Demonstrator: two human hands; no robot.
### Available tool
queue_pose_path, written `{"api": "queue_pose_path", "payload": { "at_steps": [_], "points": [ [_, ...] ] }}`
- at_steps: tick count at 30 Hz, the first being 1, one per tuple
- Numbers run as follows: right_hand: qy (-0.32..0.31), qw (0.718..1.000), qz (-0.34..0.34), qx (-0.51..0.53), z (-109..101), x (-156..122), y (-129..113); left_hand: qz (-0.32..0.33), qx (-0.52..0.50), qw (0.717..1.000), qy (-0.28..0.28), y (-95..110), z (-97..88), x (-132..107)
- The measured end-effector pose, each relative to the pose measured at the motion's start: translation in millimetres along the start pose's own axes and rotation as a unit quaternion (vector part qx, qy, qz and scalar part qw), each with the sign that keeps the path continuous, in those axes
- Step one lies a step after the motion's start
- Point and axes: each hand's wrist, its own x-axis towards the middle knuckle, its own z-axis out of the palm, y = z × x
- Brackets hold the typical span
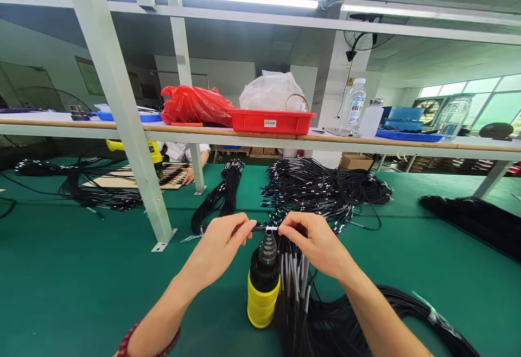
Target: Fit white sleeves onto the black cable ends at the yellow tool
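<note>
My left hand [228,240] pinches a thin black cable [259,229] between thumb and fingertips. On the other side my right hand [313,240] grips the same cable, its fingers also closed. A short white section [271,228] of the cable spans the gap between my hands. Right below it points the metal nozzle [267,248] of an upright yellow and black heat gun [264,297]. Just right of the gun lies a bundle of black cables with grey sleeves [295,275], running toward the front edge.
A large pile of black cables [317,186] lies behind my hands, with a smaller bundle [223,194] to its left. A white post [154,205] stands on the green table [61,281]. The shelf above bears a red tray [271,122]. Across the table, a person's hand [188,176] rests near another yellow tool [154,152].
</note>
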Motion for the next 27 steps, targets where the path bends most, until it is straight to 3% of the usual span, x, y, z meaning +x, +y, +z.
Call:
{"api": "queue_pose_path", "payload": {
  "at_steps": [9,14,27],
  "points": [
    [-0.004,0.999,0.018,0.03,0.0,2.9,-0.5,-0.005,-0.045,0.999,0.013,0.1,-1.6,-1.8],
    [-0.008,0.999,0.012,0.029,-0.5,3.3,-4.5,-0.022,-0.001,1.0,-0.007,-2.1,-3.3,-2.8],
    [-0.028,0.999,0.0,-0.017,-5.8,1.2,0.1,-0.019,-0.028,0.999,-0.003,-1.2,-3.4,-2.8]
  ]
}}
